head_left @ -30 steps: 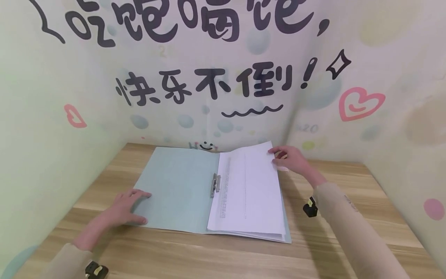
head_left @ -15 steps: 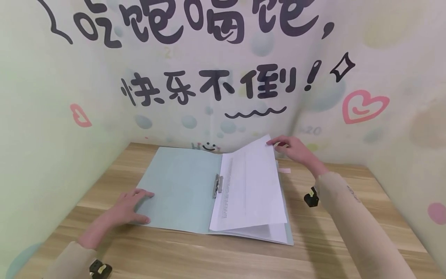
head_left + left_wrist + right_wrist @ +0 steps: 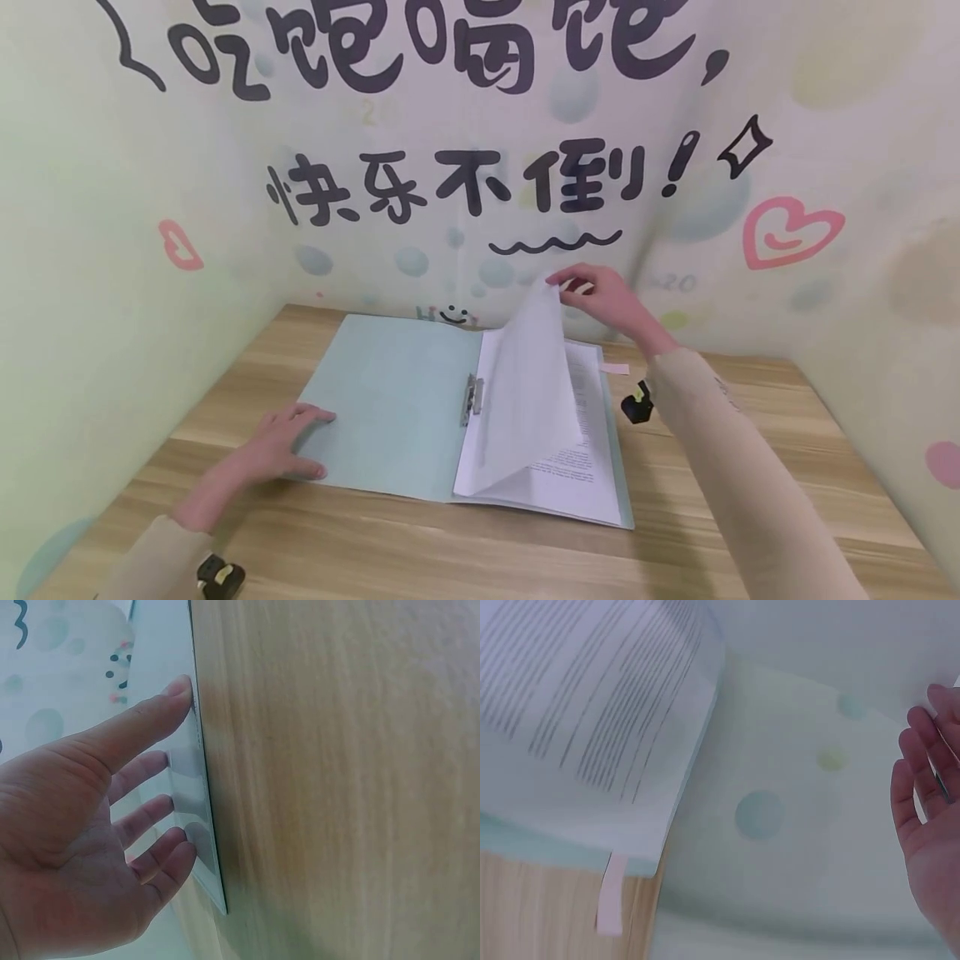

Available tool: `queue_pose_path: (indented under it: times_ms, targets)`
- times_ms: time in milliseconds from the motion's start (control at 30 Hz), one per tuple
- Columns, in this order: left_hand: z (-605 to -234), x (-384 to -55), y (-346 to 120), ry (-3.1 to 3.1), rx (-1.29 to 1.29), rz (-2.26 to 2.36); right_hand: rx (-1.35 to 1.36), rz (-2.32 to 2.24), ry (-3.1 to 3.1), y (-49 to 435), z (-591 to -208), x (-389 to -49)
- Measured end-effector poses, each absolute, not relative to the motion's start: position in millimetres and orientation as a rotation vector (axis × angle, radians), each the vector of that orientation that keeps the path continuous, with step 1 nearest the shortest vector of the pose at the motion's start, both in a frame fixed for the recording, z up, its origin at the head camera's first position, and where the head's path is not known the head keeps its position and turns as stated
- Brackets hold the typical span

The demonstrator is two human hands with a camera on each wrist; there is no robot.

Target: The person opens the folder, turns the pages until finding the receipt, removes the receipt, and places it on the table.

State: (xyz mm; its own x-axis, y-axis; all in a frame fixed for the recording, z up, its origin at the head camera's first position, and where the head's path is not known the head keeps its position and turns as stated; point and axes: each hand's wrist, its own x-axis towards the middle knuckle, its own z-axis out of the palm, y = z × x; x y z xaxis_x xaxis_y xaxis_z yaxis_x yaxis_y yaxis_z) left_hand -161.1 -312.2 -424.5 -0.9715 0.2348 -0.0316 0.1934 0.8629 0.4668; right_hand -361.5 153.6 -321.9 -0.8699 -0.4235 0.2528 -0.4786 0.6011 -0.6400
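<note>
1. The light-blue folder (image 3: 390, 408) lies spread flat on the tabletop (image 3: 390, 542), near its back edge and between the left and right edges. The tabletop's front edge is cut off.
2. The right hand (image 3: 600, 296) pinches the far right corner of a white sheet (image 3: 528, 392); the fingers are narrow on the paper. The exact contact is hard to make out, and the right wrist view crops this hand at its right border.
3. The sheet curves upward, hiding part of the printed page (image 3: 592, 467) beneath. The print is too small to read.
4. A metal clip (image 3: 471, 400) sits at the fold; its mechanism is too small to make out.
5. A pink tab (image 3: 615, 368) projects past the folder's right side, toward the tabletop's right edge; its inner end is hidden.
6. The left hand (image 3: 281, 442) rests on the left cover, fingers spread wide, thumb at the cover's near edge. The left wrist view cuts off the wrist.
</note>
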Motion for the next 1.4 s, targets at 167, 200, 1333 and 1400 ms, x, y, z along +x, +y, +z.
queue_pose_path:
  times_ms: [167,200,1333,1400]
  targets:
    - [-426,-163,-314,2.955,0.336,0.707,0.864,1.218,-2.664,123,-314,-365]
    - [-427,-163,-315,2.954,0.334,0.705,0.880,1.235,-2.653,117,-314,-365]
    - [-428,-164,-325,2.898,0.458,0.738,0.951,1.605,-2.573,-26,-378,-358]
    - [-428,-165,-325,2.891,0.448,0.742,0.977,1.580,-2.584,-29,-383,-358]
